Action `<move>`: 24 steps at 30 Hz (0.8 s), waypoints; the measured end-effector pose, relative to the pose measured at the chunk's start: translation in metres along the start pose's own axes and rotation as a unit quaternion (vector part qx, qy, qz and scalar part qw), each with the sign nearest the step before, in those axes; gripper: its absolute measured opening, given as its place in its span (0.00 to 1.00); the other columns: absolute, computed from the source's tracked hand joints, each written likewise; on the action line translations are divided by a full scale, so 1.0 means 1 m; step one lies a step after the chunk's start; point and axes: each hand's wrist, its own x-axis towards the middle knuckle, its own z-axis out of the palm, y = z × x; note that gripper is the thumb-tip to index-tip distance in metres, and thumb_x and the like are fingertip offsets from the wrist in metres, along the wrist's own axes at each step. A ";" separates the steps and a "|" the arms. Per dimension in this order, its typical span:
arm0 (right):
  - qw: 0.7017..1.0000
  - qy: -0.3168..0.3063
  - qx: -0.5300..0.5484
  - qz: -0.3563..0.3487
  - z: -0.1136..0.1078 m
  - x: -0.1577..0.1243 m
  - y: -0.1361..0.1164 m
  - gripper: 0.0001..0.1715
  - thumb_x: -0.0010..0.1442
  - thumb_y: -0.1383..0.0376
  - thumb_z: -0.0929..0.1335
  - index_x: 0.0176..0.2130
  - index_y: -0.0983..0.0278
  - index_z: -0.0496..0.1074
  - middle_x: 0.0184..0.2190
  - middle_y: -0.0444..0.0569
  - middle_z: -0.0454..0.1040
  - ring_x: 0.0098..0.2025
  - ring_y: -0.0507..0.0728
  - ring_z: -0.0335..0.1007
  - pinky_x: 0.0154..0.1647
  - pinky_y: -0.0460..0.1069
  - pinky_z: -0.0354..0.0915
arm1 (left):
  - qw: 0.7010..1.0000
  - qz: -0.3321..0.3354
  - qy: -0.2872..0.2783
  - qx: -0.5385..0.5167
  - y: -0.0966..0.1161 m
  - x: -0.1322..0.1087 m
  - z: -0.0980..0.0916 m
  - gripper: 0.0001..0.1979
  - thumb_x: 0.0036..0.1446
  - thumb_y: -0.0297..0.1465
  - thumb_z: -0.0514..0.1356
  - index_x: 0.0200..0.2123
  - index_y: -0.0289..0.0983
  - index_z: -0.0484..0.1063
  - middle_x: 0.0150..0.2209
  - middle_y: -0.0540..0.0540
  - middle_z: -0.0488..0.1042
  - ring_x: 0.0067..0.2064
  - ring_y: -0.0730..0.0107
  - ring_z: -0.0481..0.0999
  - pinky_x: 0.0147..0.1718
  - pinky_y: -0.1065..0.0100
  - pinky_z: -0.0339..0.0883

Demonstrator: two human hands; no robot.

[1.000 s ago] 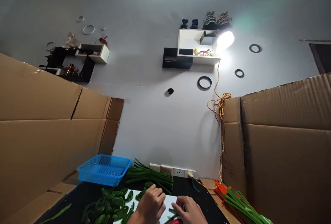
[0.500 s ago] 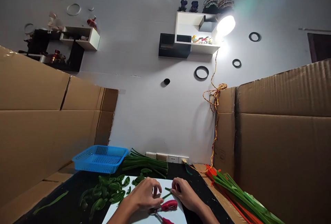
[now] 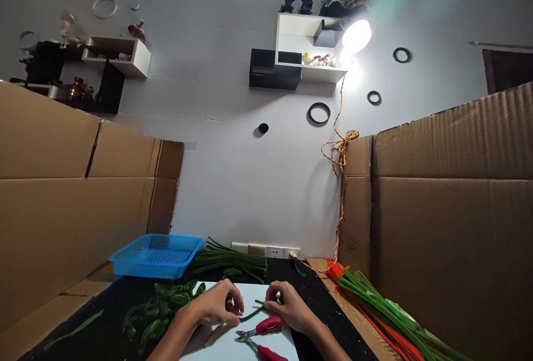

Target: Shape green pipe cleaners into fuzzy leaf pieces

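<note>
My left hand and my right hand rest over a white sheet on the black table. Both have their fingers curled and pinch the two ends of a thin green strip that sags between them. Just in front of the hands lie red-handled pliers on the sheet, touched by neither hand. To the left of my left hand is a heap of bent green loops.
A blue plastic basket stands at the back left. A bundle of long green strips lies behind the sheet by the wall sockets. More green and orange strips lean at the right. Cardboard walls close both sides.
The view has tilted down, showing more of the table and the pliers. My hands have drawn slightly apart, and the green strip now stretches between them.
</note>
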 end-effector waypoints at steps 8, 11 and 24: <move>1.000 -0.023 0.011 -0.001 0.001 0.003 0.003 0.08 0.54 0.72 0.71 0.33 0.63 0.81 0.30 0.44 0.76 0.35 0.55 0.69 0.37 0.47 0.60 | 1.000 0.007 0.024 0.010 0.001 -0.001 0.005 0.07 0.52 0.33 0.63 0.31 0.35 0.79 0.29 0.49 0.75 0.34 0.66 0.72 0.32 0.68 0.62; 1.000 -0.016 0.001 0.006 0.001 0.004 0.006 0.06 0.54 0.73 0.71 0.31 0.65 0.79 0.29 0.44 0.76 0.35 0.55 0.70 0.36 0.47 0.59 | 0.998 0.007 0.058 0.026 0.009 -0.005 0.006 0.09 0.59 0.33 0.57 0.36 0.36 0.75 0.35 0.46 0.78 0.39 0.63 0.75 0.36 0.67 0.64; 0.999 -0.052 -0.005 0.007 0.006 0.014 0.033 0.19 0.71 0.58 0.70 0.56 0.65 0.73 0.53 0.53 0.76 0.49 0.60 0.77 0.49 0.58 0.76 | 0.994 0.016 0.069 0.081 -0.002 0.001 0.016 0.07 0.66 0.34 0.55 0.38 0.38 0.69 0.37 0.44 0.76 0.38 0.62 0.71 0.38 0.65 0.60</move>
